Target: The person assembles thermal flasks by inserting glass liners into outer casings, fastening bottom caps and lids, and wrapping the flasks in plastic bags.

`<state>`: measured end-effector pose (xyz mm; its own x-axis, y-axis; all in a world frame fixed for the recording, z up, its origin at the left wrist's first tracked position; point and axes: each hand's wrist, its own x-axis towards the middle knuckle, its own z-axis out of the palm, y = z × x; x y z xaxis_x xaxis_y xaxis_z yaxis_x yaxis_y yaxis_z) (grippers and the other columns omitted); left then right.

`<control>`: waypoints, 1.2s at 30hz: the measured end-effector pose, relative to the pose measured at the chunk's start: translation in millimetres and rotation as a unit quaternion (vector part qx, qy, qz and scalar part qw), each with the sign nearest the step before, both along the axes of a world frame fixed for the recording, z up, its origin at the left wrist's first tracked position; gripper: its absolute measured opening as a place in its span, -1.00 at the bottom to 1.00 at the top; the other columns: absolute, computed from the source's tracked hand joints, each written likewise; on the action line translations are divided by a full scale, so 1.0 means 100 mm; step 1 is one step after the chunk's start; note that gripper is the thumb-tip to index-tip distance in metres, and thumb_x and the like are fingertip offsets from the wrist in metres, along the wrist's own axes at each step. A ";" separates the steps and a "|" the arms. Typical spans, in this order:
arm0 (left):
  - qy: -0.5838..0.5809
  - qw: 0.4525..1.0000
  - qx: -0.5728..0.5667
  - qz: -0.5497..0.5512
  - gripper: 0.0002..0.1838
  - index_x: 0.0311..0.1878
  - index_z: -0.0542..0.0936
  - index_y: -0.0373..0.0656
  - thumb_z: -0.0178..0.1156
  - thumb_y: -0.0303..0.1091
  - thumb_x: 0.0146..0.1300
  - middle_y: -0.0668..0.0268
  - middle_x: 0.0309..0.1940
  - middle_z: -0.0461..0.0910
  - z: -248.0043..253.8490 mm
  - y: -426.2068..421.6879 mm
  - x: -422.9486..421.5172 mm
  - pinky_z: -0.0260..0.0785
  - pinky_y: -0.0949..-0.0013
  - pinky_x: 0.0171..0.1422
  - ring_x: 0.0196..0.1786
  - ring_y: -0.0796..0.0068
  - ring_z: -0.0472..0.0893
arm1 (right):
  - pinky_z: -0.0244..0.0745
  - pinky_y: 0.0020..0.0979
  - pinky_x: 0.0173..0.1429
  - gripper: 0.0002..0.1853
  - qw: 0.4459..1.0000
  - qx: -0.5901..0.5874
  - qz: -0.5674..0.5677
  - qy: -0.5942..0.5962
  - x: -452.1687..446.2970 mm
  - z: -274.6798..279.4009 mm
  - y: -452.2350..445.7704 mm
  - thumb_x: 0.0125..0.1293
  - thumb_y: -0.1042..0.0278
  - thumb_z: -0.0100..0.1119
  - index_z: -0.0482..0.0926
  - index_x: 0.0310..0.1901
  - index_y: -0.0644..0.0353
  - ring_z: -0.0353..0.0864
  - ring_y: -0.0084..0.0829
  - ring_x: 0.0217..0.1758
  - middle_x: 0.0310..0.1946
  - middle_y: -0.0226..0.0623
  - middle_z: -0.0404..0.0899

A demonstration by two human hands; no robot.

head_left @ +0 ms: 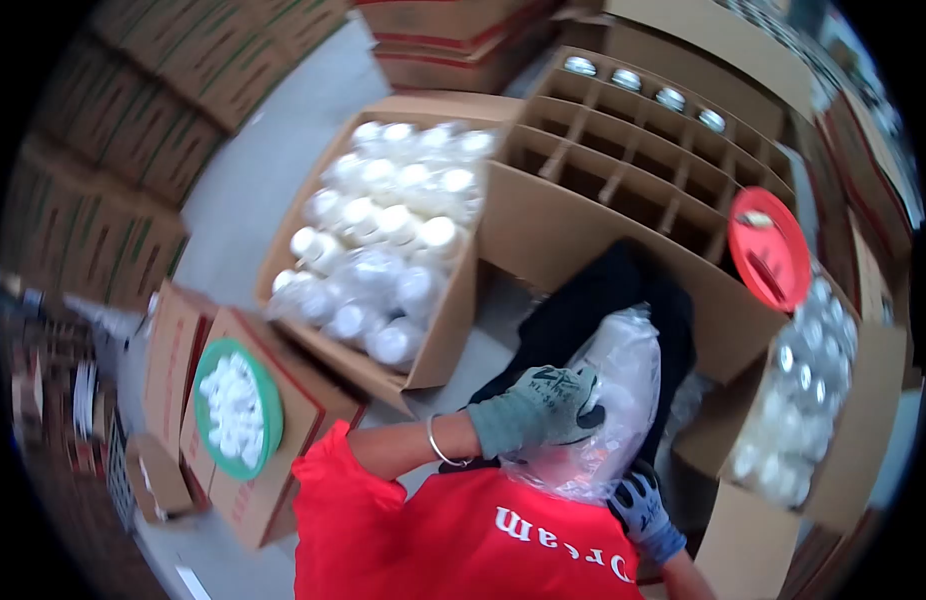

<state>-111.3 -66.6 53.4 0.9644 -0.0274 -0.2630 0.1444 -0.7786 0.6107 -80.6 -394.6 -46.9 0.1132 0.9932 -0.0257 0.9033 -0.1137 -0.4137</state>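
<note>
My left hand (538,410), in a grey-green glove with a bangle at the wrist, is closed on a clear plastic bag (623,390) lying over my lap. Something whitish and pinkish shows through the plastic, too blurred to name. Low on the bag's right side, my right hand (643,508), in a grey glove with dark fingertips, has its fingers bent against the bag's edge. Dark trousers (608,285) show behind the bag, and my red shirt (453,550) is below it.
An open carton (443,340) of white-capped bottles stands ahead-left. Beyond the bag is a divided carton (623,215) with several silver-topped items; a red tray (768,250) rests at its right corner. A green basin (273,420) of white pieces sits left. Clear bottles (803,380) fill the right carton.
</note>
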 end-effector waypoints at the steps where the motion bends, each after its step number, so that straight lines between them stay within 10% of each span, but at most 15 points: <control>1: 0.011 0.999 -0.043 0.004 -0.50 -0.09 0.48 -0.30 0.22 0.04 0.26 -0.06 -0.36 0.59 -0.07 0.14 -0.10 0.46 0.16 -0.09 -0.30 0.02 0.60 | 0.35 0.04 0.26 -0.69 1.000 0.011 -0.008 -0.001 0.00 0.02 0.01 0.05 0.23 0.18 0.57 -0.15 0.10 0.50 -0.07 0.06 -0.07 -0.10 0.51; 3: 0.027 0.991 -0.132 -0.005 -0.57 0.01 0.52 -0.27 0.17 -0.08 0.30 -0.01 -0.17 0.63 -0.50 0.60 -0.36 0.46 0.19 0.08 -0.12 0.09 0.63 | 0.32 0.07 0.30 -0.65 0.993 0.039 -0.071 0.087 -0.03 -0.11 0.02 0.05 0.21 0.20 0.58 -0.11 0.11 0.52 -0.03 0.05 -0.03 -0.06 0.52; 5: 0.023 0.769 -0.608 0.194 -0.70 0.05 0.56 -0.14 0.17 -0.32 0.27 0.12 -0.02 0.60 -1.10 0.89 -0.98 0.42 0.19 0.16 0.03 0.20 0.59 | 0.32 0.08 0.30 -0.63 0.970 0.068 -0.133 0.193 0.02 -0.10 0.27 0.07 0.20 0.23 0.58 -0.07 0.14 0.53 0.02 0.03 0.00 -0.02 0.52; 7: -0.015 0.944 -0.314 0.100 -0.66 0.04 0.59 -0.11 0.23 -0.48 0.15 0.16 -0.01 0.59 -1.58 1.05 -1.63 0.41 0.20 0.19 0.07 0.21 0.56 | 0.34 0.07 0.28 -0.61 0.925 0.092 -0.188 0.319 0.08 0.18 0.83 0.10 0.21 0.25 0.57 -0.04 0.18 0.54 0.09 0.02 0.02 0.01 0.52; 10: -0.105 0.972 -0.112 0.179 -0.63 0.02 0.60 -0.14 0.28 -0.56 0.09 0.12 -0.02 0.58 -1.40 1.07 -2.17 0.40 0.19 0.25 0.14 0.16 0.54 | 0.34 0.05 0.28 -0.53 0.939 0.248 -0.077 0.224 0.23 0.06 1.79 0.15 0.20 0.27 0.53 0.09 0.20 0.49 0.11 0.10 0.08 0.03 0.50; 12: -0.073 0.833 -0.334 0.435 -0.62 0.21 0.45 -0.19 0.10 -0.40 0.32 0.13 0.10 0.55 -1.37 1.20 -2.14 0.33 0.17 0.35 0.18 0.21 0.55 | 0.29 0.04 0.33 -0.52 0.973 0.204 -0.017 0.106 0.36 0.24 2.54 0.17 0.21 0.26 0.53 0.13 0.14 0.45 0.07 0.18 0.13 0.00 0.47; 15: -0.304 0.518 -0.612 0.514 -0.52 0.33 0.33 -0.27 -0.01 -0.20 0.46 0.12 0.16 0.53 -1.44 2.03 -1.93 0.38 0.14 0.36 0.21 0.22 0.55 | 0.19 0.05 0.40 -0.56 0.985 0.153 0.070 -0.027 0.48 0.31 3.11 0.17 0.22 0.25 0.55 0.11 0.09 0.38 0.02 0.26 0.17 -0.05 0.45; 17: -0.337 0.689 -0.273 0.580 -0.58 0.23 0.42 -0.29 0.02 -0.24 0.43 0.10 0.08 0.58 -2.23 2.91 -2.14 0.41 0.14 0.31 0.17 0.17 0.57 | 0.14 0.08 0.42 -0.58 0.984 0.141 0.091 -0.054 0.56 0.31 3.27 0.17 0.22 0.24 0.56 0.09 0.08 0.36 0.01 0.28 0.17 -0.05 0.45; 22: -0.101 0.733 0.214 0.638 -0.61 0.06 0.54 -0.33 0.06 -0.24 0.30 -0.08 -0.10 0.65 -3.00 4.18 -2.04 0.47 0.07 0.11 -0.04 -0.05 0.64 | 0.10 0.14 0.44 -0.58 0.994 0.041 0.031 -0.099 0.95 0.33 3.25 0.15 0.22 0.23 0.56 0.06 0.12 0.35 0.02 0.28 0.17 -0.05 0.44; 26: 0.179 0.792 0.238 0.532 -0.58 -0.04 0.64 -0.28 -0.01 -0.14 0.30 -0.08 -0.14 0.66 -3.28 4.42 -1.65 0.45 0.04 0.14 0.02 -0.05 0.63 | 0.14 0.12 0.43 -0.63 0.988 0.021 -0.012 -0.154 1.00 0.39 3.21 0.15 0.28 0.23 0.57 0.02 0.13 0.37 0.00 0.26 0.13 -0.10 0.46; 29: 0.142 0.820 0.192 0.519 -0.55 -0.06 0.67 -0.24 -0.01 -0.08 0.30 -0.07 -0.12 0.66 -3.71 4.45 -1.55 0.44 0.04 0.14 0.01 -0.03 0.64 | 0.14 0.09 0.44 -0.63 0.986 0.022 -0.026 -0.164 0.98 0.30 3.19 0.15 0.27 0.22 0.57 0.01 0.14 0.41 -0.02 0.23 0.08 -0.11 0.50; 32: 0.187 0.866 0.250 0.390 -0.59 -0.12 0.67 -0.20 0.05 -0.06 0.29 -0.04 -0.12 0.66 -2.83 4.42 -1.57 0.48 0.08 0.11 -0.02 0.02 0.67 | 0.18 0.02 0.44 -0.62 0.989 0.010 -0.020 -0.148 0.97 0.22 3.25 0.17 0.25 0.20 0.56 0.02 0.16 0.47 -0.09 0.18 0.01 -0.15 0.56; 34: 0.052 0.818 0.183 0.543 -0.66 -0.15 0.69 -0.20 0.12 -0.14 0.26 0.07 -0.44 0.69 -1.79 4.63 -1.78 0.51 0.10 -0.14 -0.39 0.10 0.69 | 0.19 0.03 0.43 -0.63 0.994 0.002 -0.030 -0.110 1.00 0.24 3.43 0.18 0.26 0.19 0.56 0.03 0.16 0.48 -0.10 0.17 0.01 -0.15 0.56; 36: -0.011 0.765 0.279 0.580 -0.59 -0.03 0.64 -0.19 0.24 -0.07 0.21 0.09 -0.37 0.69 -1.89 5.26 -2.21 0.52 0.10 -0.08 -0.31 0.12 0.70 | 0.21 0.03 0.42 -0.64 0.995 0.006 -0.033 -0.097 1.00 0.28 3.48 0.18 0.27 0.18 0.56 0.02 0.16 0.49 -0.10 0.15 0.00 -0.16 0.57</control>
<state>-332.7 459.5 -135.4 0.2589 0.9612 0.0957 0.9306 -0.2747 0.2419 19.3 -46.4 -19.4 0.1803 0.9835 0.0146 0.9569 -0.1719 -0.2341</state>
